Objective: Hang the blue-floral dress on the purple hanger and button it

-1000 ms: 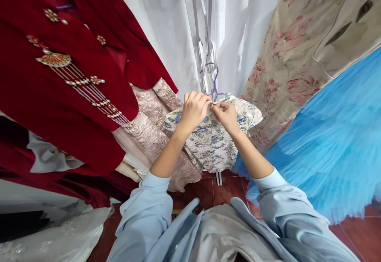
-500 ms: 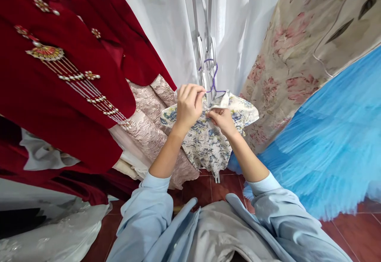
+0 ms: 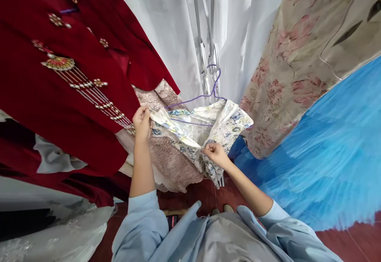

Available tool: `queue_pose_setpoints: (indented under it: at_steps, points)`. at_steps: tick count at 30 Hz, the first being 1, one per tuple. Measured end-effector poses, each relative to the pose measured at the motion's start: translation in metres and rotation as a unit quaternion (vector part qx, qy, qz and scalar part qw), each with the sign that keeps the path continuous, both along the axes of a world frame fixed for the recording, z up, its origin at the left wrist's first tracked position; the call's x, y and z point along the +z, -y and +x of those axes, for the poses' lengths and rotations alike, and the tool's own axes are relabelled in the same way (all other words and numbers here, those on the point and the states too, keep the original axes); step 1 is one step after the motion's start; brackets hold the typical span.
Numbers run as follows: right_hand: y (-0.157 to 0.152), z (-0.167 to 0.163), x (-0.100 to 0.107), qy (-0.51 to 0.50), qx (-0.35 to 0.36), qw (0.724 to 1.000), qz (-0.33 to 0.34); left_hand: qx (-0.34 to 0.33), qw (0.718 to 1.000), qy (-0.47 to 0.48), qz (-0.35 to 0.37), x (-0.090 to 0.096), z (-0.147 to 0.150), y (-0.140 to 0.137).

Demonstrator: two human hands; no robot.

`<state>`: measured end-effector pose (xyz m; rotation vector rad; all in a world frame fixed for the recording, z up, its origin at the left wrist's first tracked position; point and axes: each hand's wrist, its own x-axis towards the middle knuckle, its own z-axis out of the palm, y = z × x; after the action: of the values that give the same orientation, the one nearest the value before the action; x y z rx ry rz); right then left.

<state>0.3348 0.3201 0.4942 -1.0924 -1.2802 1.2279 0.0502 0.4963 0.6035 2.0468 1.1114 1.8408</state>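
Note:
A white floral garment (image 3: pixel 232 129) with blue and yellow-green flowers hangs by its right shoulder from a purple hanger (image 3: pixel 214 89). Its neckline gapes wide and the left side has come off the hanger's arm. My left hand (image 3: pixel 142 124) is closed, pinching the garment's edge and holding it out to the left. Lower down at the middle, my right hand (image 3: pixel 214 153) pinches the front opening where the two edges meet. The exact fastening between those fingertips is too small to make out.
Red velvet clothes (image 3: pixel 98 79) with beaded ornaments hang at left, beside pink textured fabric (image 3: pixel 175 155). A floral beige dress (image 3: pixel 285 63) and blue tulle (image 3: pixel 321 155) hang at right. Behind the hanger are a white metal stand (image 3: pixel 205 51) and white curtain (image 3: pixel 238 24). Red floor tiles lie below.
My left hand has moved left and down, drawing the garment's edge off the hanger and widening the neckline. My right hand has gone lower, still pinching the front.

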Motion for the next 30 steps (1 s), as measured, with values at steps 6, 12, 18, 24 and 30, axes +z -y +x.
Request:
queue_pose_setpoints:
  at_steps: [6,12,18,24,30]
  points:
    - [0.009,0.011,-0.029,0.008,-0.056,0.998,-0.015,0.015,0.991,0.106,-0.079,-0.076,0.025,0.044]
    - [0.025,0.021,-0.035,0.047,0.034,0.998,0.040,-0.170,0.938,0.062,-0.294,-0.112,0.119,0.142]
    - [0.037,0.032,-0.096,0.055,0.131,0.986,-0.084,-0.191,0.905,-0.016,-0.379,-0.160,0.165,0.157]
    - [0.055,0.066,-0.179,0.120,0.096,0.952,-0.263,-0.128,0.791,-0.070,-0.594,-0.280,0.119,0.206]
    - [0.091,0.041,-0.239,0.187,0.153,0.893,-0.378,-0.043,0.704,-0.036,-0.708,-0.344,0.104,0.319]
